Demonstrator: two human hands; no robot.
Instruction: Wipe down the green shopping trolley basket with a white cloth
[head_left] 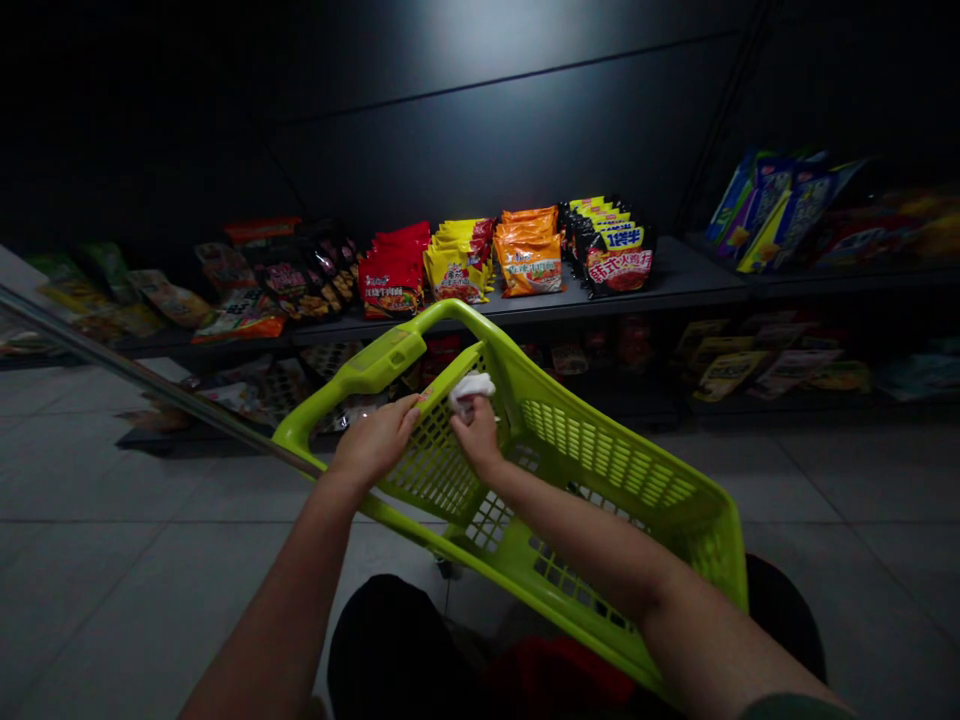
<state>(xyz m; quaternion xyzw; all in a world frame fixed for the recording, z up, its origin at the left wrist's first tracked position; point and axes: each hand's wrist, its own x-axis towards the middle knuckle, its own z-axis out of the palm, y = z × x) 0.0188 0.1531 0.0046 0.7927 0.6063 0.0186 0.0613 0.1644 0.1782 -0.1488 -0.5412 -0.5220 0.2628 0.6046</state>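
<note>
A green shopping cart [615, 425] stands at an angle before the person. At the cart's handle end, the right hand [478, 432] has its grip closed on a crumpled white cloth [471, 388], which lies against the inner side of the lattice panel [435, 462], near its top. The left hand [375, 440] is at the same panel's upper edge, toward the cart's handle [375, 365]; its fingertips are partly hidden, so how tight that grip is cannot be told. Beyond the cart, a dark shelf [690, 285] carries red packets [394, 270], yellow packets [457, 262], orange packets [529, 255] and black packets [611, 250] in neighbouring rows. A metal pole [150, 374] slants in left of the cart.
</note>
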